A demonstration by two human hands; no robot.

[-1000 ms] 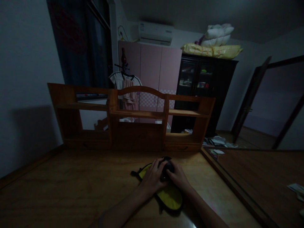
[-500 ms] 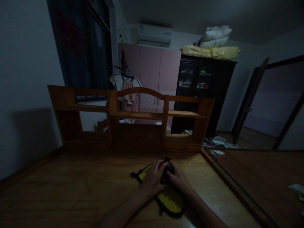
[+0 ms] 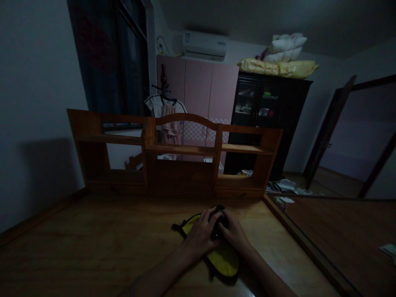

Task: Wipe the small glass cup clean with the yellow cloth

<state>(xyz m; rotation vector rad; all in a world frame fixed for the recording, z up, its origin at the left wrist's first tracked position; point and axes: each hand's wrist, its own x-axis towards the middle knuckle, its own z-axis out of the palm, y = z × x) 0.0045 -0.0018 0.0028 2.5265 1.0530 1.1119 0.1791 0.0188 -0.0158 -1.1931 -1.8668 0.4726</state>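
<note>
On the wooden bed board or tabletop (image 3: 108,239) lies a flat yellow cloth piece with black edging (image 3: 225,260), perhaps an unfolded pouch. Above its middle, a dark, glossy, rounded object (image 3: 218,232) sits between my hands; its kind is too dim to make out. My left hand (image 3: 200,234) curls its fingers over the object from the left. From the right, my right hand (image 3: 235,232) closes on it with the thumb along its front. My fingers hide much of the object and the middle of the cloth.
A wooden shelf unit (image 3: 182,150) with open compartments stands along the far edge. A raised wooden rim (image 3: 297,237) borders the right side, with a lower brown floor (image 3: 334,222) beyond it. The wall (image 3: 34,123) rises at the left.
The whole view has shifted slightly, moving the scene a little to the right. Both hands keep their grip on the dark object, and the yellow cloth stays under them.
</note>
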